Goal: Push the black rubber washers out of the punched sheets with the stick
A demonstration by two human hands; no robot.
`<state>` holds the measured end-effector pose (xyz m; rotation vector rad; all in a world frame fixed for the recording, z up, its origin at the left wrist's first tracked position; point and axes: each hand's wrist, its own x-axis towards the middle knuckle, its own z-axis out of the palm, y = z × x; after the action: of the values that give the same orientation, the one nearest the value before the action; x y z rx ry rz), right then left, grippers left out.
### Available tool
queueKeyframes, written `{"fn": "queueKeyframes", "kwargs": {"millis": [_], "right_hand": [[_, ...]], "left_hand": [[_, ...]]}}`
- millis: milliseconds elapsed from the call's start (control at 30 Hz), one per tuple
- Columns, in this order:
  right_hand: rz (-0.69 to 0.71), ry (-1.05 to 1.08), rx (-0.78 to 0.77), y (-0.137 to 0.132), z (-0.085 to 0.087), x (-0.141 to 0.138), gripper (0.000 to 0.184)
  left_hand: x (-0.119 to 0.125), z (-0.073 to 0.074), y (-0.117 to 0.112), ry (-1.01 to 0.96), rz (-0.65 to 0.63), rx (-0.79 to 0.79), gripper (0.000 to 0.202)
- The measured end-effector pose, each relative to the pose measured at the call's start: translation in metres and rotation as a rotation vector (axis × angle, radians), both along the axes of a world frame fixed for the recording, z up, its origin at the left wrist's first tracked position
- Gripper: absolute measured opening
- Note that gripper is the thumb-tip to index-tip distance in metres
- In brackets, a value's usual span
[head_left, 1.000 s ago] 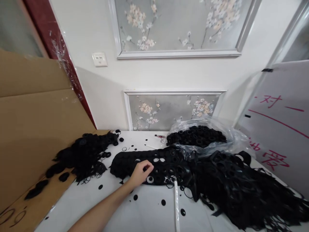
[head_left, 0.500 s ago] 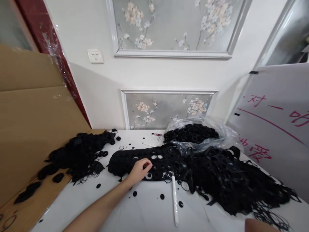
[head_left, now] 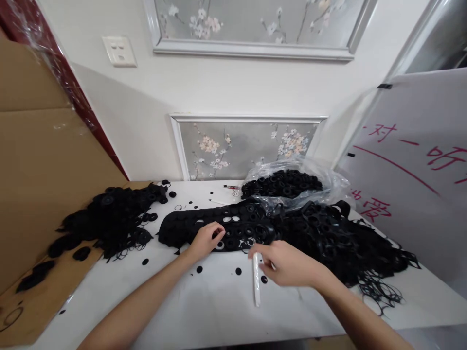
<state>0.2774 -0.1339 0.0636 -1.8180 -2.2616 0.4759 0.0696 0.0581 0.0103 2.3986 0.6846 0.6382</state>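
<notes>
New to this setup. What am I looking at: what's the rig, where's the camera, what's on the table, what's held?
There is no machine: a person works with two bare hands. All the pictures come from one camera worn on the head, looking forward and down.

On the white table lies a long black sheet with round holes. Behind it, a clear plastic bag holds black rings. Dark scrap heaps lie at picture left and right, with loose black discs in front.

The left hand is at the sheet, fingers curled; I can't tell whether it pinches anything. The right hand has its fingers at the top of a white stick; whether they grip it is unclear.
</notes>
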Motion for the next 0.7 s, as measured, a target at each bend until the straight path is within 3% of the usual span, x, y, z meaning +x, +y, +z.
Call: {"fn": "queueKeyframes", "kwargs": {"millis": [100, 200, 333, 433, 533, 633, 700], "right_hand": [[0.029, -0.163, -0.028, 0.014, -0.022, 0.001, 0.035], [0.074, -0.303, 0.008, 0.02, -0.041, -0.002, 0.029], [0.132, -0.296, -0.006, 0.018, -0.046, 0.002, 0.02], [0.116, -0.012, 0.01, 0.016, -0.038, 0.014, 0.016], [0.043, 0.516, 0.097, 0.02, -0.029, 0.024, 0.002], [-0.145, 0.954, 0.228, 0.037, -0.026, 0.028, 0.026], [-0.346, 1.107, 0.312, 0.052, -0.03, 0.03, 0.04]], "left_hand": [[0.001, 0.0, -0.001, 0.027, 0.011, 0.032, 0.021], [0.003, -0.002, -0.001, 0.064, 0.018, 0.059, 0.017], [0.011, -0.003, 0.002, 0.12, 0.069, 0.085, 0.021], [0.027, 0.0, 0.003, 0.169, 0.076, 0.116, 0.023], [0.053, 0.003, 0.001, 0.197, 0.025, 0.173, 0.024], [0.078, -0.001, -0.002, 0.21, -0.049, 0.223, 0.028], [0.088, -0.006, -0.004, 0.217, -0.079, 0.238, 0.03]]}}
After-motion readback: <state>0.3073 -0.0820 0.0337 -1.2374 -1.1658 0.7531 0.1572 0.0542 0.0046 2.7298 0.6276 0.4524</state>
